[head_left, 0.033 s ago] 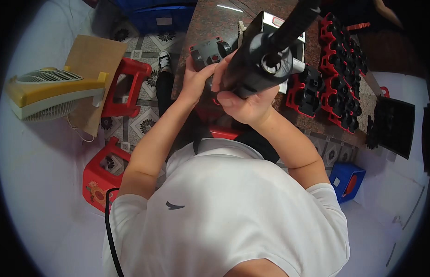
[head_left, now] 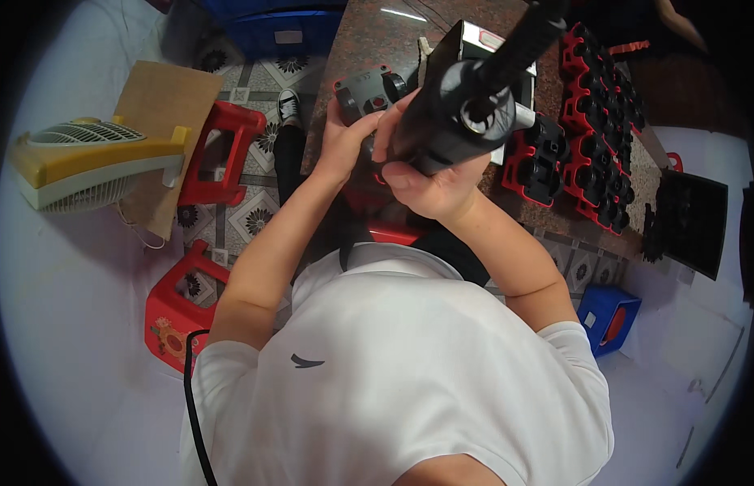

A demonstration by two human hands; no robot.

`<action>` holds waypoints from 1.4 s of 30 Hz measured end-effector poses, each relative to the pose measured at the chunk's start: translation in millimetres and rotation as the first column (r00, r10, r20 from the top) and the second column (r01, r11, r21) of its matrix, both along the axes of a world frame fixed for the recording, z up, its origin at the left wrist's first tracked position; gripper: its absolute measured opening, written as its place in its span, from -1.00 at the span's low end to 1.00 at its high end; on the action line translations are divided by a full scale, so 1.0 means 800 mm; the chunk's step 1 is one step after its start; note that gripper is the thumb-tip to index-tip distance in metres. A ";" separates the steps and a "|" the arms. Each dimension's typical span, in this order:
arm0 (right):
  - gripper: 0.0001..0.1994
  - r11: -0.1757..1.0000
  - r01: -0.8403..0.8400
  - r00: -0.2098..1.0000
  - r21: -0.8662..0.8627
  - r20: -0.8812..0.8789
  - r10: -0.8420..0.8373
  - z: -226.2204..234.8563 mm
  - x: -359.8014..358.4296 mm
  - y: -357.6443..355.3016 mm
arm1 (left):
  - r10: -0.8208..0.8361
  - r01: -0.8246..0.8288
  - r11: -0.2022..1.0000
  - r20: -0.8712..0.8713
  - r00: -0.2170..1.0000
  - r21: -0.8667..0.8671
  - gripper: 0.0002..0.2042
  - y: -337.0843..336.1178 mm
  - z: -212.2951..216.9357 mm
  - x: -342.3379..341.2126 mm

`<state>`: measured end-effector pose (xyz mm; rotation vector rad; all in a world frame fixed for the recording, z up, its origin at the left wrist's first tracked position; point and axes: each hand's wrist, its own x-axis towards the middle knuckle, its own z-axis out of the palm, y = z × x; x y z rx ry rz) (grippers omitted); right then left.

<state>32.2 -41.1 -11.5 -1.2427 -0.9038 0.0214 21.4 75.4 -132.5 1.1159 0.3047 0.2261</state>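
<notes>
My right hand (head_left: 442, 190) is wrapped around a black electric screwdriver (head_left: 437, 134), a thick cylinder with a ribbed cable sleeve rising from its upper end. The screwdriver's tip is hidden behind its body and my fingers. Just left of it, my left hand (head_left: 342, 150) is closed on a toy car chassis (head_left: 367, 91), a dark grey plate with black wheels and small red spots. The chassis is held near the table edge, close to my right fingers. Part of its lower side is covered by my hands.
On the speckled table (head_left: 369, 36), red-and-black chassis (head_left: 591, 121) stand in rows at the right, with a single chassis (head_left: 536, 162) nearer. A white-edged box (head_left: 478, 36) sits behind the screwdriver. Red stools (head_left: 223, 154) and a yellow-white fan (head_left: 89, 158) are left; a blue bin (head_left: 608, 320) is right.
My right hand and the screwdriver have shifted very slightly to the right. My left hand keeps its hold on the chassis.
</notes>
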 end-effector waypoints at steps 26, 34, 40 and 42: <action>-0.46 0.901 0.353 0.918 0.252 0.092 -0.385 -0.014 0.053 -0.125 | -0.149 0.146 0.989 -0.105 0.983 -0.040 -0.47 0.010 0.000 -0.001; -0.46 0.888 0.426 0.898 0.173 0.038 -0.439 -0.022 0.046 -0.130 | -0.185 0.183 0.983 -0.157 0.970 -0.030 -0.45 0.013 -0.002 0.000; -0.43 0.868 0.491 0.871 0.077 -0.023 -0.490 -0.008 0.043 -0.133 | -0.210 0.206 0.978 -0.128 0.969 -0.044 -0.46 0.014 -0.005 -0.001; -0.49 0.882 0.400 0.911 0.250 -0.005 -0.412 -0.014 0.048 -0.133 | -0.189 0.185 0.982 -0.126 0.974 -0.043 -0.46 0.014 -0.009 0.000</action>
